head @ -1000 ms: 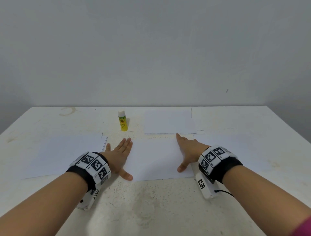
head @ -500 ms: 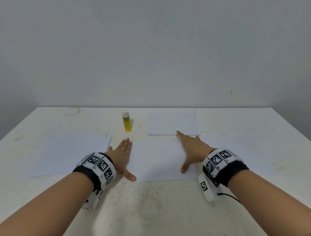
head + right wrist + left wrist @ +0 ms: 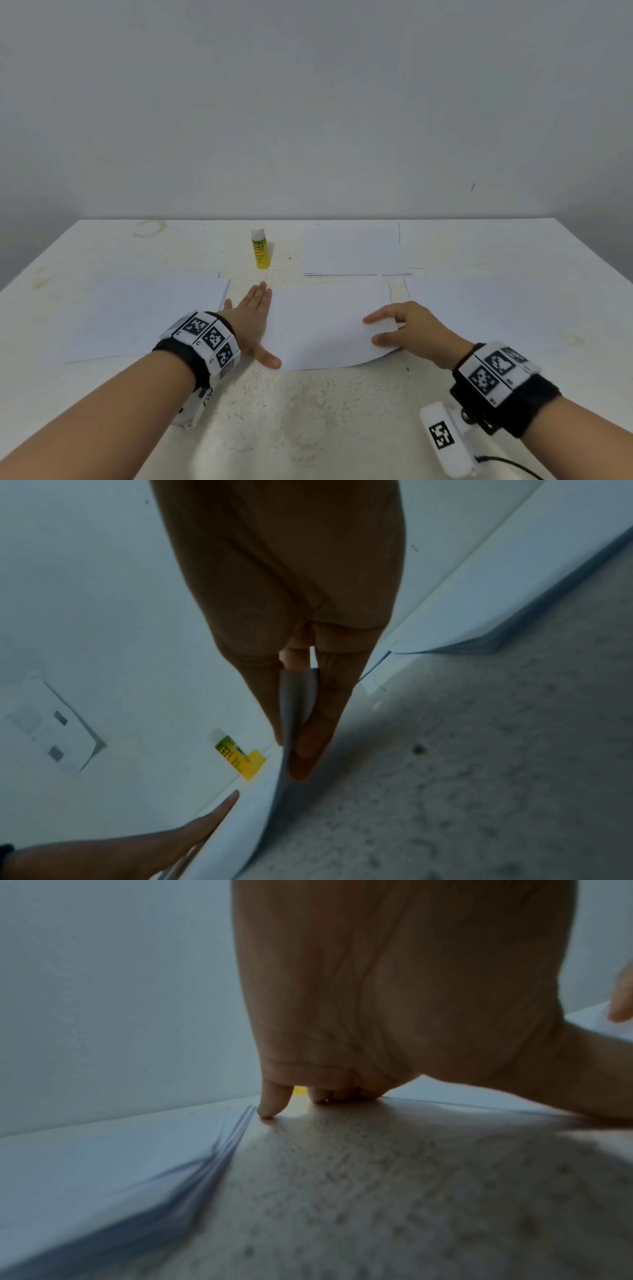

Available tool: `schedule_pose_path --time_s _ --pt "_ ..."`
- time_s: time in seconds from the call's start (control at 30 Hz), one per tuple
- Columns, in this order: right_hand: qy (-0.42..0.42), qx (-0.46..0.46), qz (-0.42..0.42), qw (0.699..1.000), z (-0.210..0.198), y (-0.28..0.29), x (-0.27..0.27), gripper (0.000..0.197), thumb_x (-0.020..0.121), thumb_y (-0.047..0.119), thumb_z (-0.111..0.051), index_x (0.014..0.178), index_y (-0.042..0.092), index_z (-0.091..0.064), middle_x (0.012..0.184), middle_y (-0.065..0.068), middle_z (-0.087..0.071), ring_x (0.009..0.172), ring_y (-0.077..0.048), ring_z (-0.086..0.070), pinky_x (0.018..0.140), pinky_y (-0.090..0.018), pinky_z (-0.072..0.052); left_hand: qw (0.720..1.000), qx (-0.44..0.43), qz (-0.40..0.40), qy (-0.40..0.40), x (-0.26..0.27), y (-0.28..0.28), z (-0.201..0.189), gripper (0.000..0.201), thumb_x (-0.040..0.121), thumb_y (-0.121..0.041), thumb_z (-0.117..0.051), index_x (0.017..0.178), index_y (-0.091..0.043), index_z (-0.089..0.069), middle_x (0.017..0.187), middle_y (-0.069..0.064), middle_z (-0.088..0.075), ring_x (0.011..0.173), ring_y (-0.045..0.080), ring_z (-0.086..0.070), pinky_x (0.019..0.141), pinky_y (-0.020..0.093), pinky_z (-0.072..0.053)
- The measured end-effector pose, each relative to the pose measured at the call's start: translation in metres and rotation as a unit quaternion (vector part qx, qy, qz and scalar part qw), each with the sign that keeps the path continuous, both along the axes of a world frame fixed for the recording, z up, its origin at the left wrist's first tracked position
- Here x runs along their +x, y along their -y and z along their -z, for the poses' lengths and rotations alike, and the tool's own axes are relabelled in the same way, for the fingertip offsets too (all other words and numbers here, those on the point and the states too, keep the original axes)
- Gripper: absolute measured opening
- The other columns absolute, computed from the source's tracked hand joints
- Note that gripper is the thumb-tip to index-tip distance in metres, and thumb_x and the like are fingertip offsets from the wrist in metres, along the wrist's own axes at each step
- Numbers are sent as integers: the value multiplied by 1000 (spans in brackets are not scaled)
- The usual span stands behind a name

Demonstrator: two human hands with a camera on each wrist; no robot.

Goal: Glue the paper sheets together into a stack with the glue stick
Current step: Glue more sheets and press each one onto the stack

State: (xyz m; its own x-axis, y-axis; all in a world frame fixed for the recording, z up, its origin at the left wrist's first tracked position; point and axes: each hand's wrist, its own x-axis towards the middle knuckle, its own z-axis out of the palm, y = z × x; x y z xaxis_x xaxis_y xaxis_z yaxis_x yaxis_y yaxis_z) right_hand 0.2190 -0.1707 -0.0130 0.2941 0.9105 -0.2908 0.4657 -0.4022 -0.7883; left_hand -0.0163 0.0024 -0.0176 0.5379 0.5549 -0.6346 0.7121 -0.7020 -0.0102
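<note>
Paper sheet [image 3: 322,325] lies at the near middle of the table [image 3: 308,428], and its right edge now curls up off the surface where a moment ago it lay flat under both palms. Right hand [image 3: 414,330] has gone from pressing to a pinching grip on that edge. Left hand [image 3: 251,320] stays flat with straight fingers on the left edge, grasping nothing. Glue stick [image 3: 261,248] stands capped and untouched at the far side, so gluing has probably not begun.
</note>
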Motion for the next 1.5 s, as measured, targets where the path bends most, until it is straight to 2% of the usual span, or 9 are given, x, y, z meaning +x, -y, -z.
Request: schedule_pose_path --time_s 0.23,0.5,0.6,0.7,0.83,0.97,1.07,1.2,1.5 --pt "15 36 -6 999 -6 9 5 32 80 11 -75 97 36 -68 117 8 -64 111 -13 -57 85 -13 -40 1000 -2 -10 -5 1 0 2 137 71 -72 -61 140 -1 33 150 11 38 143 23 27 116 55 0" --pt "11 137 46 989 -66 -13 39 36 79 2 -74 106 26 -70 117 5 -65 113 -16 -55 100 -28 -42 999 33 -14 -16 3 4 11 140 64 -82 -55 142 -4 32 150 8 39 143 22 28 116 56 3" --pt "12 170 82 982 -76 -33 53 36 82 1 -71 113 19 -68 122 2 -62 116 -13 -52 88 -14 -43 999 33 -18 -9 3 1 14 145 56 -84 -54 143 -5 31 151 8 38 143 22 27 116 57 3" --pt "-8 172 109 979 -67 -60 65 36 83 -4 -67 117 9 -66 133 -9 -56 110 -18 -59 74 -14 -55 999 33 -21 -9 3 0 15 151 46 -90 -49 143 -6 31 151 8 38 143 22 27 116 59 2" --pt "14 118 132 984 -41 -91 83 36 84 -7 -66 116 8 -66 134 -13 -54 92 -18 -64 68 -16 -57 999 25 -29 4 3 1 14 141 64 -78 -61 144 -6 30 151 7 38 143 21 27 115 56 5" --pt "54 61 127 989 -23 -106 92 34 85 -7 -65 116 7 -67 130 -13 -57 89 -21 -61 57 -13 -54 999 23 -31 -2 4 1 13 140 65 -78 -61 143 -7 31 151 6 38 143 20 27 115 56 4" --pt "123 11 119 985 -18 -113 95 34 85 -5 -63 113 12 -68 123 -10 -61 87 -22 -62 67 -21 -51 999 18 -33 -2 4 0 13 140 65 -78 -60 143 -8 31 151 5 38 143 20 28 115 55 5" --pt "196 -21 105 975 -15 -121 97 37 83 -5 -61 114 14 -69 134 -7 -54 120 -23 -53 90 -21 -40 999 11 -37 0 4 1 12 140 65 -77 -62 143 -8 32 151 5 38 143 20 28 115 55 6" --pt "211 -62 87 972 -9 -129 95 37 87 -4 -56 119 11 -66 135 -8 -54 124 -25 -50 94 -23 -40 999 0 -40 -19 5 1 6 140 66 -78 -60 141 -8 34 149 5 41 142 20 30 115 54 7"
